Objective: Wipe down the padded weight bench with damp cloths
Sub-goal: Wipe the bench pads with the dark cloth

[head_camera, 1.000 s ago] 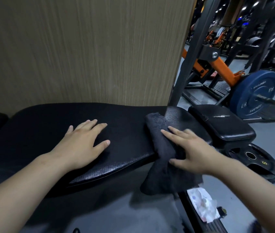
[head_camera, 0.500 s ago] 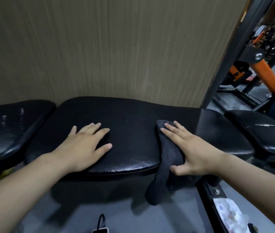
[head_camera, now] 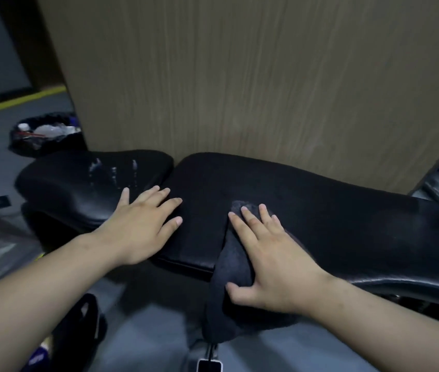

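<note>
The right hand (head_camera: 269, 257) lies flat, fingers spread a little, pressing a dark cloth (head_camera: 233, 267) onto the near part of the bench (head_camera: 347, 224); its thumb hooks over the cloth at the pad's front edge, and the rest of the cloth hangs below that edge toward the floor (head_camera: 154, 342). Half a second ago this hand and cloth sat nearer the right end of the long pad; now they are further left along it, with much more bare pad stretching away to the hand's right. The left hand (head_camera: 143, 224) is open and flat, holding nothing, palm down across the gap where the long pad meets the seat pad (head_camera: 78, 183), its fingertips on the long pad; earlier it rested wholly on the long pad, well apart from that gap. The two hands are closer together than before. Beyond the left hand, the seat pad carries pale wet streaks (head_camera: 113, 173). Behind both pads stands a wood-grain panel (head_camera: 240, 76). The view has swung left since the earlier frame: the orange machines on the right are gone, and to the far left of the left hand a black bin (head_camera: 43, 135) with pale litter and a yellow floor line (head_camera: 17, 102) have come into sight. Below the hanging cloth, a small white-edged object (head_camera: 209, 365) shows at the bottom edge; what it is cannot be told.
</note>
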Demonstrator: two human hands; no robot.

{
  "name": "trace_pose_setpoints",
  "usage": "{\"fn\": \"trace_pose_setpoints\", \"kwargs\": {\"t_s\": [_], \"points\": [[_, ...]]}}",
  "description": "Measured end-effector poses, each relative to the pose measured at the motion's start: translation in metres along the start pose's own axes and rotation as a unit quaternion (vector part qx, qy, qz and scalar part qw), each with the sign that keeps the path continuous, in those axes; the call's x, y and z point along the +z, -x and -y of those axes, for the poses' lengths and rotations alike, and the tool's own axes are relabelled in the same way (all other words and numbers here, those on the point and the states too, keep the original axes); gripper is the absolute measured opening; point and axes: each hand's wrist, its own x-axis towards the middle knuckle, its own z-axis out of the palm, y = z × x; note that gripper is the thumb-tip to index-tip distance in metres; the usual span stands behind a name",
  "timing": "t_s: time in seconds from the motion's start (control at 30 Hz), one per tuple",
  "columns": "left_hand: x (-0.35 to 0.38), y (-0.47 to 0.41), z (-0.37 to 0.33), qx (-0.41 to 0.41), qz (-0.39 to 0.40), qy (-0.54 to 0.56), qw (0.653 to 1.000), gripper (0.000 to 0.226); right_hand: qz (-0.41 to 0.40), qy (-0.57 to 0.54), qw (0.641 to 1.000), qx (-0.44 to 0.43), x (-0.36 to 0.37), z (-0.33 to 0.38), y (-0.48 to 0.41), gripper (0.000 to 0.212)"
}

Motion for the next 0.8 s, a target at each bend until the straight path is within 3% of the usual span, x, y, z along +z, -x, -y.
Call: {"fn": "trace_pose_setpoints", "kwargs": {"t_s": [0.5,0.67,0.8], "points": [[-0.016,0.016,0.095,-0.106,-0.048,0.035,0.993,0.055,-0.045,-0.013,0.998,0.052,0.021,0.111,-0.117,0.116],[-0.021,0.014,0.102,-0.122,-0.054,0.058,0.989,0.055,-0.023,-0.013,0.996,0.084,0.021,0.125,-0.167,0.112],[-0.025,0.011,0.103,-0.124,-0.064,0.074,0.987,0.054,0.012,-0.033,0.998,0.059,0.012,0.11,-0.197,0.107]]}}
